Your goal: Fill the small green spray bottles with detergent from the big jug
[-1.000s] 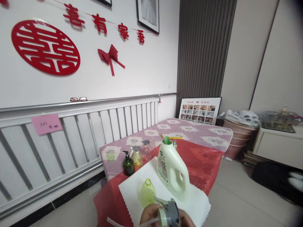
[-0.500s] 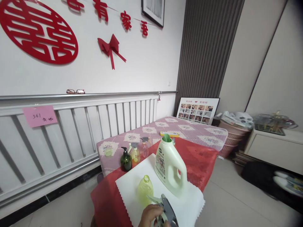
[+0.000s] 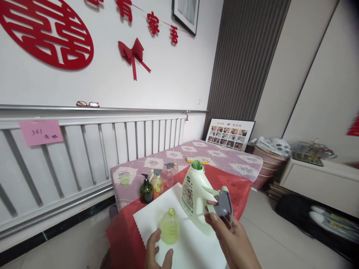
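My right hand (image 3: 230,239) is closed on a grey and pale green spray trigger head (image 3: 220,201), held up in front of a white detergent jug (image 3: 193,196) whose top is green. The head's thin tube points left toward a small open yellow-green bottle (image 3: 169,226). This bottle stands on a white cloth (image 3: 193,250) over a red table cover (image 3: 238,190). My left hand (image 3: 157,252) is open just below the small bottle, fingers spread, not touching it.
A dark green pump bottle (image 3: 146,189) and two spray bottles (image 3: 162,179) stand at the table's left. A yellow object (image 3: 197,160) lies on the patterned cloth behind. White railing runs along the left wall; baskets (image 3: 266,168) and a cabinet stand right.
My right hand has lifted the spray head up and to the right, in front of the jug. The left hand has come into view below the small bottle. The view shifted slightly.
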`<state>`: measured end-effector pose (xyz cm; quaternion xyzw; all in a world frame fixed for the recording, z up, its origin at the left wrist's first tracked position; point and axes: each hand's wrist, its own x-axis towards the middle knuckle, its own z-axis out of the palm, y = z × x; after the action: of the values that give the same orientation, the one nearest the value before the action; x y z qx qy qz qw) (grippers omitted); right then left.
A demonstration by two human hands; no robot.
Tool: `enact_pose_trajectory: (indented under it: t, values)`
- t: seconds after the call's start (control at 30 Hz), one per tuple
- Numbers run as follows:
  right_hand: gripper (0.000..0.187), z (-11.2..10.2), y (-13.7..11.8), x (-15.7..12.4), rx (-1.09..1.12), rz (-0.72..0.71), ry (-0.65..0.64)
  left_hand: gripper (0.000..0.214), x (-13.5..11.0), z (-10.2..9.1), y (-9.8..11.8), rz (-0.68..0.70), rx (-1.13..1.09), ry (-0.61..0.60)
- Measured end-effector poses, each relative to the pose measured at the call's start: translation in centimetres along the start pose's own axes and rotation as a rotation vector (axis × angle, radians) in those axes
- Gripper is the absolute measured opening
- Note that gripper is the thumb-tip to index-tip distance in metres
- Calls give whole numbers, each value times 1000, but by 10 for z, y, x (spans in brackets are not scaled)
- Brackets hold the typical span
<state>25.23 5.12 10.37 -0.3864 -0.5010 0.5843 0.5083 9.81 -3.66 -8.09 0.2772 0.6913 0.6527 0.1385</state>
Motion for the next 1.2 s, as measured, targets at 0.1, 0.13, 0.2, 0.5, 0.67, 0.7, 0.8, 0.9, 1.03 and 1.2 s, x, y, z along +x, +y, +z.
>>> enact_pose_trajectory:
  t: [0.1, 0.13, 0.2, 0.5, 0.67, 0.7, 0.8, 0.9, 1.03, 1.2]
  values:
    - [55, 10, -20, 14, -283, -143, -65, 65, 21, 4, -6, 57, 111, -51]
    - [53, 15, -26, 17, -347, -189, -87, 69, 27, 5, -7, 70, 153, -71]
    - [47, 25, -36, 21, -450, -266, -129, 76, 37, 7, -10, 74, 226, -123]
    - [29, 47, -29, 40, -682, -389, -297, 95, 48, 21, -10, 112, 294, -255]
    - [33, 56, -6, 45, -730, -343, -440, 92, 50, 26, -15, 69, 352, -309]
    - [32, 56, -1, 46, -726, -336, -465, 91, 50, 26, -16, 56, 366, -324]
    - [26, 58, 16, 50, -726, -314, -531, 89, 49, 24, -18, 45, 400, -327]
    - [16, 59, 28, 53, -739, -268, -602, 89, 48, 22, -16, 37, 420, -339]
    - [17, 60, 31, 56, -780, -226, -665, 89, 46, 22, -12, 5, 419, -352]
    - [22, 57, 33, 62, -771, -199, -736, 86, 42, 22, -6, 17, 386, -294]
